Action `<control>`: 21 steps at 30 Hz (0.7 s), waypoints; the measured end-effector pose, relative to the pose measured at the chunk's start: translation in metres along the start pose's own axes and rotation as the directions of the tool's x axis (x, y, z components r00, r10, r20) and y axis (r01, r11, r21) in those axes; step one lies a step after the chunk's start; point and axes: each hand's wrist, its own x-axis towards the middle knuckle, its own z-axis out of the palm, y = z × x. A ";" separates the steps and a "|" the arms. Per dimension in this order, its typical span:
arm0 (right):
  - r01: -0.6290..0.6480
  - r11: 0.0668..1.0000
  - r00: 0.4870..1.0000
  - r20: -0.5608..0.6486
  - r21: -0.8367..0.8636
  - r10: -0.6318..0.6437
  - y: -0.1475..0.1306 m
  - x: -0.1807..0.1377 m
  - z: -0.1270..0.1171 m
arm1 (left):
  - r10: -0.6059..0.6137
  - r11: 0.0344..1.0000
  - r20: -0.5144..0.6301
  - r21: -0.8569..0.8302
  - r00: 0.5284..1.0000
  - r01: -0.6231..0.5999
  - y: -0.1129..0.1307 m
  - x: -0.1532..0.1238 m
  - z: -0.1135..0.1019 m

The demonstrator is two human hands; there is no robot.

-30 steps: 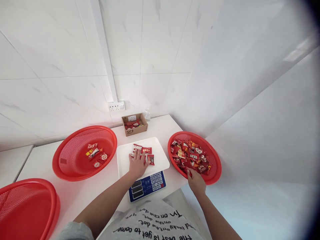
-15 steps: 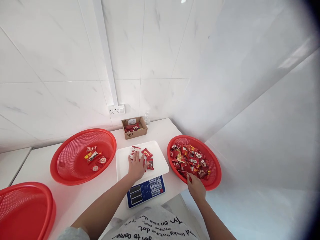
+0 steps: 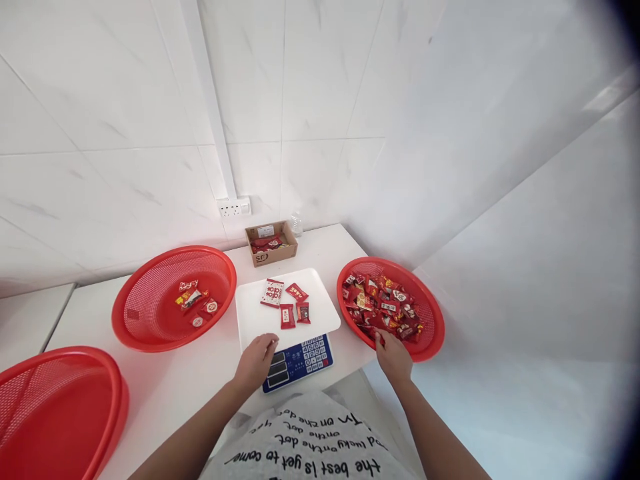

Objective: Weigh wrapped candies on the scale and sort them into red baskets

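Observation:
A blue-faced scale (image 3: 299,362) carries a white tray (image 3: 250,315) with several small red snack packets (image 3: 286,303) on it. My left hand (image 3: 256,361) hovers at the tray's near edge beside the keypad, fingers loosely curled, holding nothing. My right hand (image 3: 393,357) rests on the near rim of the right red basket (image 3: 431,339), which is full of red packets (image 3: 383,307); its fingers curl over the rim, and what they touch is hidden.
A left red basket (image 3: 145,320) holds a few packets (image 3: 196,303). Another red basket (image 3: 55,413) sits at the near left. A cardboard box (image 3: 271,244) and a small bottle (image 3: 297,225) stand by the tiled wall below a socket (image 3: 235,208).
My left hand has drawn back off the packets on the tray toward me, leaving them lying there. My right hand stays at the right basket's rim.

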 end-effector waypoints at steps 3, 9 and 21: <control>-0.002 1.000 1.000 0.012 0.011 0.002 -0.001 0.000 -0.001 | 0.049 0.991 -0.068 0.125 0.996 -0.040 -0.012 0.027 -0.005; -0.005 0.999 0.999 0.032 0.040 0.003 0.000 0.001 -0.001 | 0.020 0.930 0.017 0.367 1.000 -0.025 -0.015 0.092 -0.008; -0.009 1.000 1.000 0.023 0.006 0.009 0.001 0.002 0.001 | 0.091 0.964 0.084 0.243 0.992 -0.109 -0.024 0.079 -0.005</control>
